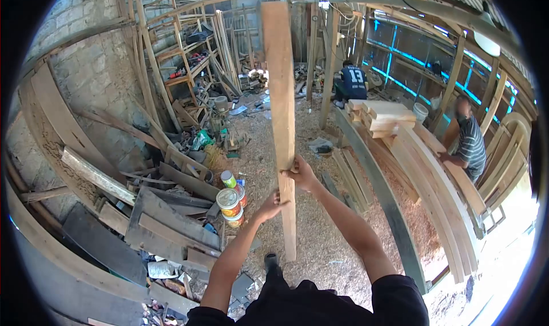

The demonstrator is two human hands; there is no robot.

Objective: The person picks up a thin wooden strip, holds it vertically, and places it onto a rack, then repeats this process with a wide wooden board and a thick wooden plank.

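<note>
A long wooden plank (280,86) stands nearly upright in front of me, its far end high in the view and its lower end near the floor. My right hand (302,174) grips the plank's right edge around the middle, fingers curled onto it. Lower down on the left edge, my left hand (271,206) is closed around the plank, with its fingertips on the wood. Both arms reach forward from dark sleeves.
Stacked paint buckets (229,202) stand left of the plank. Boards (171,229) lean along the left wall. At right, curved planks (434,183) lie beside a dark beam (383,200); a person in a striped shirt (470,146) is there. Another person (353,81) sits at the back.
</note>
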